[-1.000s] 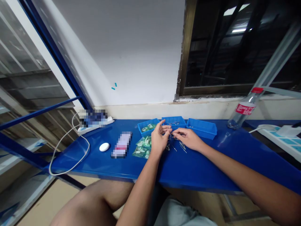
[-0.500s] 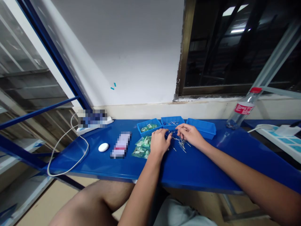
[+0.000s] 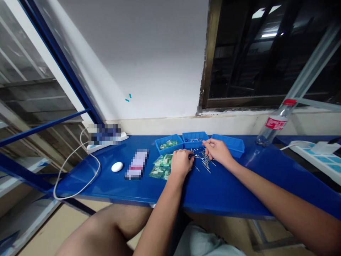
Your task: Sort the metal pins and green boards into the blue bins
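Note:
Several thin metal pins (image 3: 205,164), looking like blind rivets, lie loose on the blue table (image 3: 221,188). My left hand (image 3: 182,163) rests at the left side of this pile, fingers curled down and closed; what they grip is hidden. Just in front of the middle blue tray (image 3: 195,145), my right hand (image 3: 218,151) holds thumb and forefinger together in a pinch above the pins. Anything between those fingertips is too small to make out. More such pins lie inside that tray. Beside my left hand are clear green-tinted bags (image 3: 160,172) with small pale parts in them.
A left blue tray (image 3: 170,147) holds more green bags; a right blue tray (image 3: 231,149) sits partly behind my right hand. Leftward lie a blurred phone (image 3: 137,164), a white oval object (image 3: 117,166) and a cable (image 3: 77,195). A plastic bottle (image 3: 275,123) stands at the right.
My right hand has shifted slightly right, away from the left one. My left hand's fingers have drawn back and curled more. Trays and bags have stayed put.

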The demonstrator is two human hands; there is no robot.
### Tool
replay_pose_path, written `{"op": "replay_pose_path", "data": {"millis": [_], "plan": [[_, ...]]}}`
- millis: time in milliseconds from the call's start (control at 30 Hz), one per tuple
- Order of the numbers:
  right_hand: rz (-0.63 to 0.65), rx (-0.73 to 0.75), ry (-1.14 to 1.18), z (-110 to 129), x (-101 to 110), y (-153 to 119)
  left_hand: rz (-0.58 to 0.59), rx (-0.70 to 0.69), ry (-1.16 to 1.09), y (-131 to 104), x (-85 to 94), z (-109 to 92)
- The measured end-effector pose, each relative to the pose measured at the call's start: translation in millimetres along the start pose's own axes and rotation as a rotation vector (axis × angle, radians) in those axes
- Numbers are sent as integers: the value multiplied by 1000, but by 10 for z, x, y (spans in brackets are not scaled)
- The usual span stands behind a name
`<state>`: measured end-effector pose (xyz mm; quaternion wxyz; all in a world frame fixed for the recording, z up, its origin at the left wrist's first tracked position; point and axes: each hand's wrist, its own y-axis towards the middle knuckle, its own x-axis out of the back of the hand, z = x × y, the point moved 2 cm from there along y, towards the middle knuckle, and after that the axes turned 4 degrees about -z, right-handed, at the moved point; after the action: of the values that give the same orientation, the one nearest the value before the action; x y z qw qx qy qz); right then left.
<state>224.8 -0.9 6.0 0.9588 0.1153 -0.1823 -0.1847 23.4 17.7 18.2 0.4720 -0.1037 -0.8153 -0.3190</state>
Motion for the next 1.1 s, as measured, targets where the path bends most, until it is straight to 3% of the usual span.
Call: {"op": "replay_pose_path", "data": {"millis": [233,767,1100], "plan": [[63,183,-227,105,-26,-121,-4,-13,-10,-7,-7,-11],[108,204,-212,79,-62,-126,-77,-63,-87,18,-119,59],[119,216,-156,84,-81,-142,-285,-14,-408,50,-54,61]]}}
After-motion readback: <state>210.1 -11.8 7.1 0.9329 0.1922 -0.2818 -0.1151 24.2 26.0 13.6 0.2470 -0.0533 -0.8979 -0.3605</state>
